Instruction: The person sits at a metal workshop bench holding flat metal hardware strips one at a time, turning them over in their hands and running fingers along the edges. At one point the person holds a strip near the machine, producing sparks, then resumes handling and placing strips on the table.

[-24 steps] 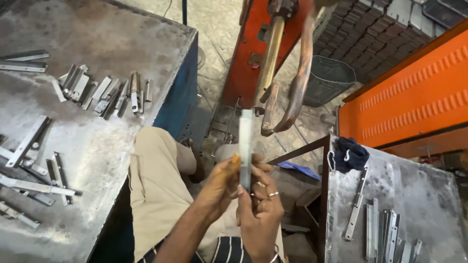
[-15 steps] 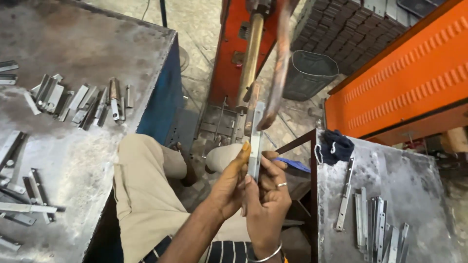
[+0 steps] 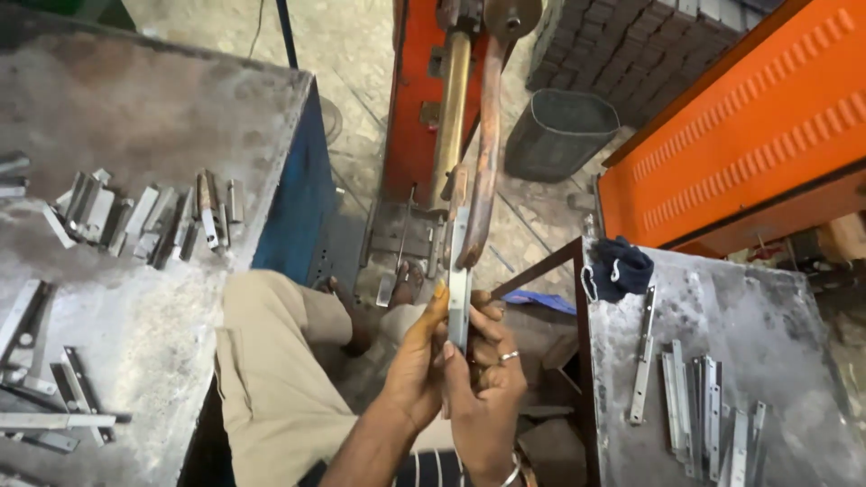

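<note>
Both my hands hold one long flat metal strip [image 3: 459, 271] upright in front of me. My left hand [image 3: 417, 361] grips its lower part from the left, and my right hand [image 3: 487, 379], with a ring on one finger, grips it from the right. The strip's top end sits between the two copper arms [image 3: 487, 153] of an orange spot-welding machine [image 3: 417, 99], at their tips. My knee in beige trousers [image 3: 271, 361] is below left.
A grey steel table [image 3: 135, 117] on the left carries several short metal pieces [image 3: 144, 216] and longer strips [image 3: 45, 397]. A second steel table [image 3: 722, 325] on the right holds several strips [image 3: 695, 406] and a dark cloth [image 3: 618, 268]. A dark bin [image 3: 559, 133] stands behind.
The view has shifted right and down. The strip in my hands has moved up so that its top end sits between the welder's arm tips.
</note>
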